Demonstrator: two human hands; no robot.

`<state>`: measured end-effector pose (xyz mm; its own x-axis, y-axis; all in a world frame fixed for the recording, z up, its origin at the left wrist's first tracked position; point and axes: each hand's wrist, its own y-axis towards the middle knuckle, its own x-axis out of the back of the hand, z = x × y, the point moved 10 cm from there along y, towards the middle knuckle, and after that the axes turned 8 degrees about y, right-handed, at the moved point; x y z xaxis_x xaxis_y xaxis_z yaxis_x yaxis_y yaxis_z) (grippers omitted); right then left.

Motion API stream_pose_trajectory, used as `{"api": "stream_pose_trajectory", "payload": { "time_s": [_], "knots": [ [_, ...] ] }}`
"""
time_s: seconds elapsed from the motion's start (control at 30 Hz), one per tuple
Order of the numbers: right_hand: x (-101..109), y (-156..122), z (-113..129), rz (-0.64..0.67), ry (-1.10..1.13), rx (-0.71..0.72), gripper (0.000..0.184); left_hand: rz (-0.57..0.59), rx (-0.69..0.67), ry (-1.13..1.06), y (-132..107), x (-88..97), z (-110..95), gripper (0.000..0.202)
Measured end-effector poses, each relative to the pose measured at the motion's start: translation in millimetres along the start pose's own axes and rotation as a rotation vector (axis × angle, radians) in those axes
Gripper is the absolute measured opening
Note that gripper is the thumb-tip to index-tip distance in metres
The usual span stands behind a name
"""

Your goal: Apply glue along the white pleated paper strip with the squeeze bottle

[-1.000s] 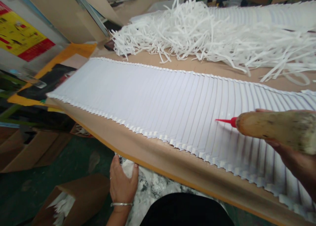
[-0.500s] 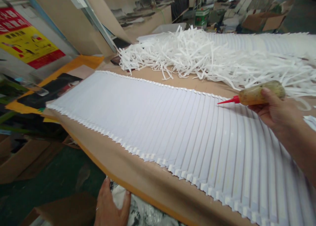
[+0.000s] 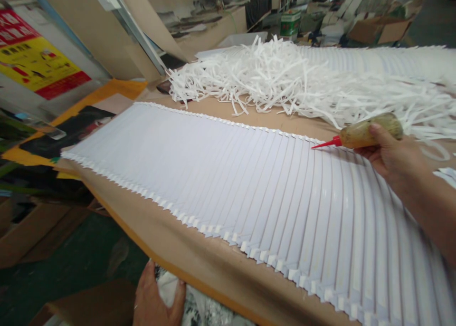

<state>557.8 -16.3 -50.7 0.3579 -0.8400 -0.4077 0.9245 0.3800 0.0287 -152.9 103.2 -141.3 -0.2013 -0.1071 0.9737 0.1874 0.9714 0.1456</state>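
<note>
While the right hand [image 3: 392,157] has its fingers wrapped tight round a grubby glue bottle [image 3: 370,130], the red nozzle [image 3: 326,144] sits at the far edge of the fanned white sheets [image 3: 249,183], which lie overlapped along the brown surface [image 3: 213,264]. Doing this well probably means a light, even squeeze with the tip low on one exposed strip, so nothing smears onto its neighbour. The left hand [image 3: 155,302] lies flat and open on mottled cloth below the near edge, holding nothing. A tangled heap of paper strips [image 3: 302,79] lies just behind the nozzle, close enough to snag or catch glue. A cardboard box [image 3: 381,29] stands well beyond.
</note>
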Motion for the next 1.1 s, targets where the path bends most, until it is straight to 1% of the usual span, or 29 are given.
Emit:
{"api": "stream_pose_trajectory", "payload": {
  "time_s": [0.1,0.2,0.4,0.47,0.57,0.7,0.8,0.9,1.03,1.1],
  "knots": [
    [-0.9,-2.4,-1.5,0.005,-0.019,-0.011,0.042,-0.005,-0.006,-0.008,0.2,1.0,-1.3,0.095],
    [-2.4,-9.5,0.9,0.013,-0.046,-0.013,0.041,-0.013,-0.01,-0.012,-0.1,0.9,-1.3,0.095],
    [-3.0,-36.4,7.6,0.07,-0.114,-0.029,0.04,-0.027,-0.021,-0.023,-0.6,1.7,-4.5,0.097],
    [-2.0,-48.0,10.9,0.091,-0.129,-0.022,0.039,-0.029,-0.025,-0.026,-0.8,2.0,-5.6,0.096],
    [-0.6,-68.4,15.7,0.108,-0.148,-0.015,0.034,-0.028,-0.024,-0.028,-1.6,0.6,-2.7,0.095],
    [1.7,-98.9,21.4,0.088,-0.134,-0.01,0.03,-0.016,-0.051,-0.028,-3.2,-2.9,0.4,0.095],
    [2.8,-121.7,24.8,0.073,-0.164,-0.013,0.027,-0.04,-0.071,-0.035,-3.8,1.0,-4.1,0.094],
    [4.9,-143.4,27.9,0.061,-0.203,-0.019,0.026,-0.059,-0.063,-0.043,-4.0,6.5,-10.3,0.093],
    [17.3,-169.5,27.5,0.007,-0.237,-0.045,0.035,-0.062,-0.063,-0.056,-5.0,9.6,-16.6,0.092],
    [26.5,-181.3,24.6,-0.016,-0.252,-0.065,0.035,-0.072,-0.058,-0.07,-5.8,11.4,-17.9,0.091]
  ]
}}
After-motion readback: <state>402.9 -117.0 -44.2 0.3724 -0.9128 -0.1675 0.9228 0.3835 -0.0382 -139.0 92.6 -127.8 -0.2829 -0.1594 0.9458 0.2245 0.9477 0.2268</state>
